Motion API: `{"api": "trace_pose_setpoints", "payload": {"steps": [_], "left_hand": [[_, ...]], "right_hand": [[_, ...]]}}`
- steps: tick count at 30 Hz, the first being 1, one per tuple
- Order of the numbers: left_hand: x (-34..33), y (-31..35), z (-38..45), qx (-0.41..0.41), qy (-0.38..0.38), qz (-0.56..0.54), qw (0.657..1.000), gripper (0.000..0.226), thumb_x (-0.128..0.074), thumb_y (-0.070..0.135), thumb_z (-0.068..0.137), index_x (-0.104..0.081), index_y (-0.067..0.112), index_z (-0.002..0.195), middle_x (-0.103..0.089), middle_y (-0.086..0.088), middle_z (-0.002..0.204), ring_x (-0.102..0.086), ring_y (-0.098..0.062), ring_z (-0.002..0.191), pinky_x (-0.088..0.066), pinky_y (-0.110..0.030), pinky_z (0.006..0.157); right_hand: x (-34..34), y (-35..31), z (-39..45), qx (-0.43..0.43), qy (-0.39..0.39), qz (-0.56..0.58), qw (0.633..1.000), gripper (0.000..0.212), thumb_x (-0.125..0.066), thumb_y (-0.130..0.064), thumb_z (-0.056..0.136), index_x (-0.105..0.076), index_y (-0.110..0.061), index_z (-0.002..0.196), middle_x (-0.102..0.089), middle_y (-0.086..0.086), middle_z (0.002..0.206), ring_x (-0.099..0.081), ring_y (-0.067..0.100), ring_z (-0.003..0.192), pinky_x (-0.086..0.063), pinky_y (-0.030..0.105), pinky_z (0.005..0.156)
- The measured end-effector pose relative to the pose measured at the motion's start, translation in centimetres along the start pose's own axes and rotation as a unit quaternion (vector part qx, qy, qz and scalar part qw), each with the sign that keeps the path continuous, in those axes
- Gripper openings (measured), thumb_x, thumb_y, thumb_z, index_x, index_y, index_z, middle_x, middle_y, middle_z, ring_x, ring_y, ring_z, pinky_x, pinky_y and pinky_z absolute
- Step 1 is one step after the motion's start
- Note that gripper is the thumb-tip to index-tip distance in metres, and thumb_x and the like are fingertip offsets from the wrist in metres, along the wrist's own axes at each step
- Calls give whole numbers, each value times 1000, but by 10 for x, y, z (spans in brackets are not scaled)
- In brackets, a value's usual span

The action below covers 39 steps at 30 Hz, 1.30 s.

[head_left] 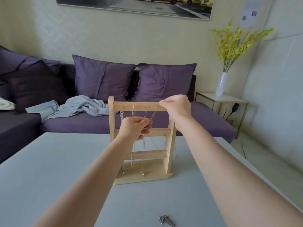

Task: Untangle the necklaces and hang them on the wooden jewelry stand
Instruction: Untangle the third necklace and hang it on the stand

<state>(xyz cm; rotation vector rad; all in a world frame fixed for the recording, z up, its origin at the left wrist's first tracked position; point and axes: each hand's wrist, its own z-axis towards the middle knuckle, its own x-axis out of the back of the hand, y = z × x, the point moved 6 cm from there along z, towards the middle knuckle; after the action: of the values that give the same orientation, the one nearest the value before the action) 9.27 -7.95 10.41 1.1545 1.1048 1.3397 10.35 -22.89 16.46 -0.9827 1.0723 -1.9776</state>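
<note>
**A:** Looking at the pale wooden ladder-shaped jewelry stand (pixel 141 141) — it sits upright on the light grey tabletop (pixel 49 169), toward the far side, right? What's on it?

**B:** Yep. Three thin silver chain necklaces (pixel 133 136) hang straight down from hooks on the top bar, left to middle. A fourth fine silver chain (pixel 153 114) runs slanted from the hook near the right end of that bar down to the left hand (pixel 136 127).

**A:** So what are the hands doing?

**B:** Left hand has its fingers curled, pinching that chain in front of the middle bar. Right hand (pixel 177 107) is up at the top bar's right end — thumb and fingertips pinched tight at the hook, on the chain's upper end as far as I can tell. The chain also trails past the right post, with a small clasp dangling near the stand's base.

**A:** Anything left on the table?

**B:** A small tangled clump of silver chain (pixel 166 220) at the near edge, well apart from the stand. Behind the table there's a purple sofa (pixel 188 118) with a rumpled light blue cloth (pixel 78 106).
</note>
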Motion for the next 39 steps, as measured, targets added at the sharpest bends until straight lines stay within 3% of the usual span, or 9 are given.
{"api": "trace_pose_setpoints", "payload": {"steps": [6,8,12,16,21,27,30,35,39], "left_hand": [[0,-9,0,9,-2,9,1000,20,-53,17,93,-67,17,79,-65,6,70,-57,6,47,-43,-9,46],[0,-13,0,6,-2,17,1000,20,-53,17,93,-67,17,80,-65,6,71,-58,6,48,-43,-8,45],[-2,-15,0,-23,-6,45,999,17,-53,13,93,-69,11,86,-65,3,73,-58,6,47,-43,-9,44],[-5,-19,-1,-46,-21,71,996,12,-57,10,90,-69,9,86,-64,1,72,-57,6,47,-46,-10,45],[-6,-29,-2,-54,-38,102,993,12,-57,9,90,-68,12,86,-66,1,74,-61,5,51,-49,-12,48],[-5,-44,-1,-46,-53,108,992,10,-59,8,89,-68,9,85,-69,-1,74,-64,1,55,-53,-16,52],[-2,-53,-1,-35,-54,122,991,10,-60,9,88,-69,8,84,-69,-2,75,-65,-1,56,-53,-17,52],[4,-70,-3,-18,-68,159,985,18,-59,13,88,-68,16,72,-71,-1,76,-66,0,58,-52,-16,52],[3,-81,-5,-1,-71,152,986,15,-59,13,89,-69,13,78,-71,-2,80,-67,-3,60,-53,-16,54]], "right_hand": [[2,14,-6,84,-14,-5,996,15,-58,-17,87,-71,-9,87,-61,-1,78,-52,10,76,-38,15,60],[5,18,-11,114,-16,-7,993,16,-57,-18,88,-71,-10,85,-58,-6,68,-50,6,66,-35,8,54],[2,26,-20,138,-48,-25,989,18,-55,-12,89,-71,-7,82,-54,-8,57,-49,6,44,-38,13,42],[-7,40,-24,106,-97,-34,989,15,-56,-10,90,-70,-4,85,-63,3,67,-61,15,56,-52,23,42],[-15,51,-30,123,-120,-96,980,18,-58,-15,91,-72,-4,87,-70,5,78,-66,19,57,-55,24,49],[-21,66,-32,122,-127,-147,973,23,-59,-17,89,-72,-2,78,-68,6,71,-65,24,57,-57,34,53],[-26,75,-36,102,-146,-128,976,22,-61,-17,88,-72,-1,76,-69,7,72,-66,22,64,-56,29,49],[-35,92,-47,48,-177,-70,981,16,-63,-12,86,-71,-6,74,-68,7,70,-59,11,55,-48,18,43],[-36,104,-51,25,-178,-50,982,14,-63,-11,86,-71,-6,75,-67,8,70,-59,12,57,-47,16,43]]}}
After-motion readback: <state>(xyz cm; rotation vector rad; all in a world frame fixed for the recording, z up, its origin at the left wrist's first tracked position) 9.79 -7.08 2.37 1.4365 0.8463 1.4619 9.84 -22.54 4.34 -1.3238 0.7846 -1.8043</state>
